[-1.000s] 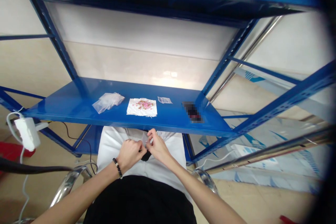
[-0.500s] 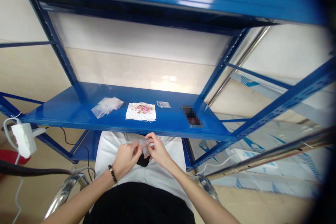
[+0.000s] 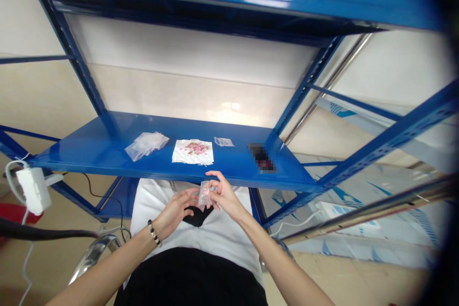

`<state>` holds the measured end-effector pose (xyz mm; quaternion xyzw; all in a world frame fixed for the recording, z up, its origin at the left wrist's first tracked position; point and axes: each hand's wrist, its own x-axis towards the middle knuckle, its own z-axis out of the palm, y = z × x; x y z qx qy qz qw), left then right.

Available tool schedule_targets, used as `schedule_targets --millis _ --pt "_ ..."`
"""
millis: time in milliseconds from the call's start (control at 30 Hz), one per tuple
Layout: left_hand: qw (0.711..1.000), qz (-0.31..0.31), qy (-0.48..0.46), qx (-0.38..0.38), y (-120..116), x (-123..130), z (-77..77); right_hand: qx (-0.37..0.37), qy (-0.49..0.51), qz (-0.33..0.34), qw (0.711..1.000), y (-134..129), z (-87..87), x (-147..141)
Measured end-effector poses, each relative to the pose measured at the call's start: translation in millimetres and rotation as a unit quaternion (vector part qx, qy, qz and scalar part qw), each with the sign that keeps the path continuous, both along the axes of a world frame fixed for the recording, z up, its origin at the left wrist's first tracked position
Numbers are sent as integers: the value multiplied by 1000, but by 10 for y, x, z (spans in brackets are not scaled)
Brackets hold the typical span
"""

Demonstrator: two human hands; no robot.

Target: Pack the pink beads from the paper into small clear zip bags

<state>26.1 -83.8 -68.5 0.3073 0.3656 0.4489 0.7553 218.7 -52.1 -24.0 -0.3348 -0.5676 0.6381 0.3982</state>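
1. Above the white trousers [image 3: 222, 234], near the front edge of the blue shelf [image 3: 236, 165], a small clear plastic bag [image 3: 204, 194] is pinched in the right hand's [image 3: 227, 198] fingers.
2. The left hand [image 3: 174, 210] is unclenched just beside it; I cannot tell whether they touch.
3. On the shelf lies a white sheet [image 3: 178, 157] bearing small pink and brown pieces [image 3: 196, 147].
4. Left of that, fanned clear bags [image 3: 147, 145]; right, a small clear packet [image 3: 224, 142].

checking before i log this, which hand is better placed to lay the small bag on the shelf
Probably the right hand: it holds the small clear bag near the front of the blue shelf. The left hand is open, apparently holding nothing.
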Motion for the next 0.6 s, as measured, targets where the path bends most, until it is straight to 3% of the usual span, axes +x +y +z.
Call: schedule_targets --millis 200,333,600 --pt "999 -25 -7 -34 -170 104 0 -10 2 -12 1000 -63 73 31" --pt "998 -46 -18 -32 -163 151 40 -20 9 -15 1000 -59 99 20" --pt "999 25 -20 29 -27 -6 65 -26 15 -5 1000 11 114 100"
